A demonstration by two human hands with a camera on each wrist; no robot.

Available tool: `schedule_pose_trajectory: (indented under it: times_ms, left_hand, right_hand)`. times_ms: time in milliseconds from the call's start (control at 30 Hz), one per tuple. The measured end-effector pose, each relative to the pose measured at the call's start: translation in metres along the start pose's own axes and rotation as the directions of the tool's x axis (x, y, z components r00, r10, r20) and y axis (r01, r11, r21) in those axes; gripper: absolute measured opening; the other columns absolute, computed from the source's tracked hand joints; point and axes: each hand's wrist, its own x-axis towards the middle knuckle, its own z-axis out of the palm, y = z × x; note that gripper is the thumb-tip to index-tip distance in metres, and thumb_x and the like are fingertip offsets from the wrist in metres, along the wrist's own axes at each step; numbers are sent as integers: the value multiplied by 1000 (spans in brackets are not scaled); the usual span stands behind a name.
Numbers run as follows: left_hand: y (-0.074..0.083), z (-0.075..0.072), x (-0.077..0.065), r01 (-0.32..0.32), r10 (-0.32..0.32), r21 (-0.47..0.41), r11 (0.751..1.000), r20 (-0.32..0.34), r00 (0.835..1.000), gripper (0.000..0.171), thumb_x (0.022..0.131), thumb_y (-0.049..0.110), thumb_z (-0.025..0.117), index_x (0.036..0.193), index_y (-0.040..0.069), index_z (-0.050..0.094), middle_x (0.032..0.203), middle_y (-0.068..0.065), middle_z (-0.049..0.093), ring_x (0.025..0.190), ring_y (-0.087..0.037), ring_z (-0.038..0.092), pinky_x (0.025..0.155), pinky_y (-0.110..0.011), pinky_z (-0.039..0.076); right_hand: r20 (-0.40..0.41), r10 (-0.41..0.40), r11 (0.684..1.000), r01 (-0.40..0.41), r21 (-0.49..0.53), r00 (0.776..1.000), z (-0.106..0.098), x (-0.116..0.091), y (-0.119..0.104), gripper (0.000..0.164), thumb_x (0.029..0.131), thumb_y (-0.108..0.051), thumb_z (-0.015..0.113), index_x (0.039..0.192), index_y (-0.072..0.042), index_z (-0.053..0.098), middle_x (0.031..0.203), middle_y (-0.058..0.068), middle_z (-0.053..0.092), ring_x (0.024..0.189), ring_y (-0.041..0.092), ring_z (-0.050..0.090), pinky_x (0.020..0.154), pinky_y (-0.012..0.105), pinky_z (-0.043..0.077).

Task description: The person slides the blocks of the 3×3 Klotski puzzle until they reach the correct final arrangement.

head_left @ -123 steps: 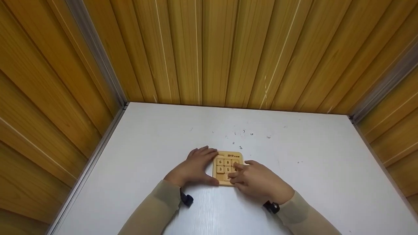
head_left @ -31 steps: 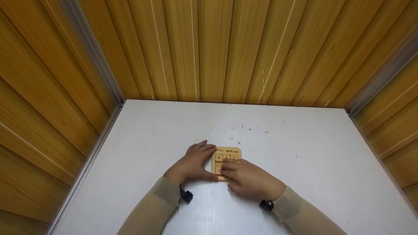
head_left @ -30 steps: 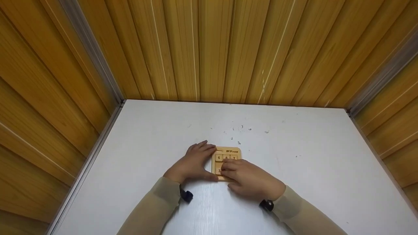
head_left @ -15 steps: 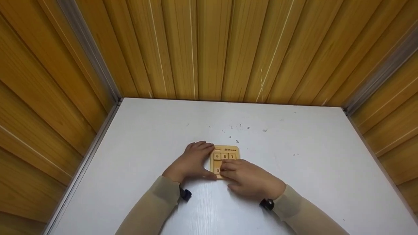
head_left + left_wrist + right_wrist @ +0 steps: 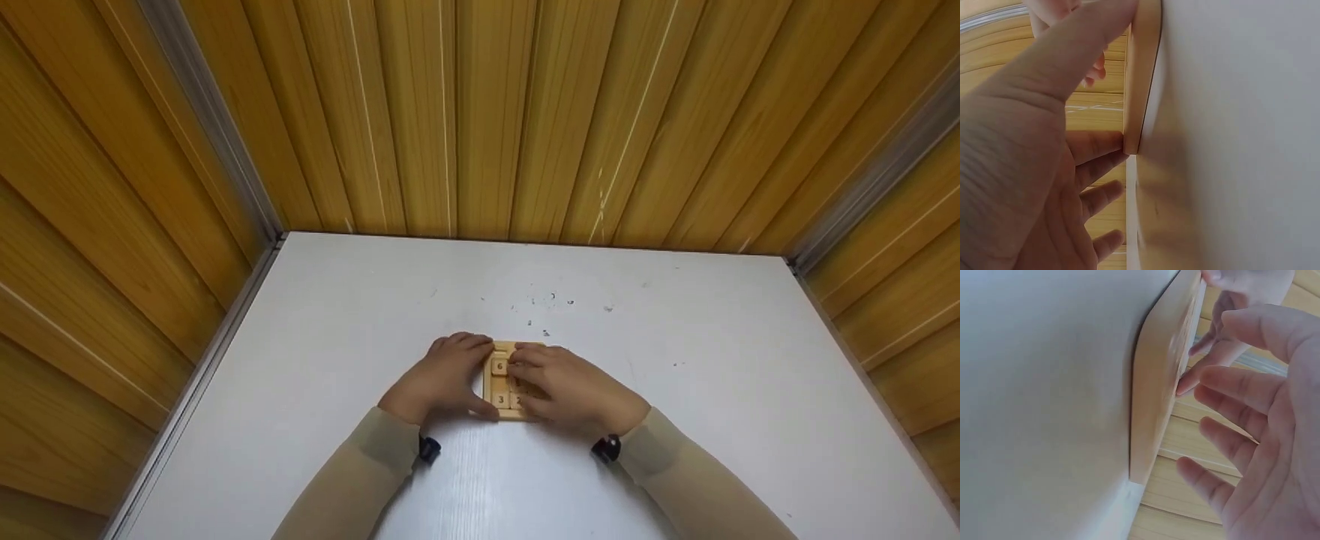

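A wooden sliding number puzzle lies flat on the white table. My left hand holds its left side, thumb at the near corner and index finger at the far one; the left wrist view shows them against the board's edge. Over the right part of the board is my right hand, its fingers loosely extended in the right wrist view and pinching nothing. Tile 6 is at top left, tile 3 at bottom left, tile 2 beside it. A gap separates 6 and 3. The right hand hides most other tiles.
The white table has small dark chips beyond the puzzle. Yellow wood-plank walls rise at the back and both sides, with metal strips at the corners.
Tile 3 has slid from the middle row to bottom left since the earliest frame, leaving the gap above it. My right hand has since moved farther up the board. The left hand keeps its hold.
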Motion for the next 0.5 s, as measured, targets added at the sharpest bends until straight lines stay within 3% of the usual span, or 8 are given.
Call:
schedule_pose_trajectory:
  times_ms: [233, 400, 500]
  left_hand:
    - [0, 1, 0, 10, -10, -25, 1000, -4, 1000, 123, 76, 68, 99, 174, 15, 47, 180, 0, 47, 168, -28, 39, 142, -56, 29]
    - [1, 1, 0, 18, -18, -26, 1000, -5, 1000, 121, 76, 66, 100, 173, 16, 49, 179, 1, 49, 165, -29, 43, 140, -58, 32]
    - [2, 0, 0, 19, -19, -29, 999, -2, 1000, 120, 76, 66, 100, 173, 17, 48, 179, 1, 49, 164, -29, 44, 140, -57, 33]
  right_hand:
    - [-42, -79, 994, 82, 66, 996, 7, 10, 13, 51, 109, -32, 66, 155, -8, 69, 163, 8, 64, 164, 35, 50, 136, 56, 42]
    - [-13, -75, 994, 76, 76, 997, 10, 14, 16, 51, 112, -32, 61, 156, -8, 68, 167, 11, 62, 166, 35, 48, 138, 56, 39]
    - [-1, -52, 997, 51, 53, 999, 6, 16, 13, 48, 110, -27, 65, 152, -6, 71, 163, 11, 65, 164, 36, 50, 136, 58, 42]
